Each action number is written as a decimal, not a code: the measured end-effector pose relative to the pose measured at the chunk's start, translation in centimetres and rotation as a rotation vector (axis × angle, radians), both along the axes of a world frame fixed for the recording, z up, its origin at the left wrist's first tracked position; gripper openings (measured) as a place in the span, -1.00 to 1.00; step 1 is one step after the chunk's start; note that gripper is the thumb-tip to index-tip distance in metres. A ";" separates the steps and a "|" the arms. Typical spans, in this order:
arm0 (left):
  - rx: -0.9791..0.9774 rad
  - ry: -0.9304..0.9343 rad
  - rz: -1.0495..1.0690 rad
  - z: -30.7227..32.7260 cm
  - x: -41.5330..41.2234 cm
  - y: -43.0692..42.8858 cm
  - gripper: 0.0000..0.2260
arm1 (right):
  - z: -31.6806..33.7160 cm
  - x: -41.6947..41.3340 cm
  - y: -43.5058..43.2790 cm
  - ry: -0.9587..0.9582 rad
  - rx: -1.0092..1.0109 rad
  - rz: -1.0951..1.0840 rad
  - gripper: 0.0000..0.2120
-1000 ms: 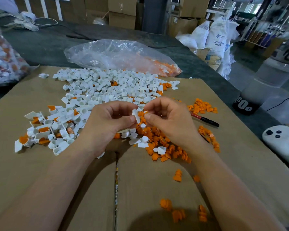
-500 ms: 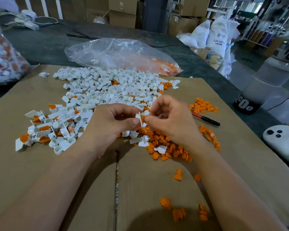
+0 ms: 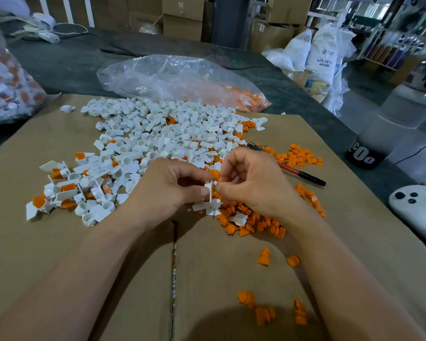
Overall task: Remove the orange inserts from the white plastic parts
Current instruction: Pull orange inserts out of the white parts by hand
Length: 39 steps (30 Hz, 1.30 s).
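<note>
The dark counter (image 3: 59, 62) carries a big sheet of cardboard (image 3: 59, 242) spread before me. Behind the sheet lies a clear plastic bag (image 3: 172, 75) with orange bits in its right end. A wide pile of white parts (image 3: 170, 129) covers the far middle of the cardboard, and some at its left edge have orange in them. My left hand (image 3: 162, 190) and right hand (image 3: 256, 183) meet just in front of that pile. Both are curled, pinching one white part (image 3: 209, 189) between thumb and fingertips. My fingers hide whether its insert sits in it. A heap of loose orange inserts (image 3: 251, 220) lies under my right hand, partly covered by my wrist. A red and black pen (image 3: 303, 174) lies just right of that hand.
</note>
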<state>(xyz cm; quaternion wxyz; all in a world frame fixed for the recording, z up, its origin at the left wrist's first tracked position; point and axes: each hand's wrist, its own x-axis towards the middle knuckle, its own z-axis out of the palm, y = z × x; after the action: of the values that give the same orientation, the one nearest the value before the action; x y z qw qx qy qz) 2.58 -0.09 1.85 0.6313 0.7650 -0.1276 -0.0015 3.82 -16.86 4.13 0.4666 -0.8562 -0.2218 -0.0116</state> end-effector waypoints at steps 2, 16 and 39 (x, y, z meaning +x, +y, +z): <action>-0.057 0.009 0.010 0.0 0.0 0.0 -0.76 | 0.0 0.0 -0.1 0.027 0.053 -0.006 -0.72; -0.263 0.005 0.063 0.1 0.0 -0.1 -0.82 | 0.1 -0.1 -0.1 0.155 0.331 0.039 -0.80; -0.290 0.034 0.059 0.9 -0.3 -0.1 -0.76 | -0.5 0.3 0.3 0.132 0.232 0.052 -0.82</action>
<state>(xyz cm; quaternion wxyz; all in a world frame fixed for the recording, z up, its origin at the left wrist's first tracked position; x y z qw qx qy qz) 2.31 -0.19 2.78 0.7370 0.6691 -0.0931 0.0223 4.13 -16.52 3.65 0.5760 -0.7895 -0.2098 0.0310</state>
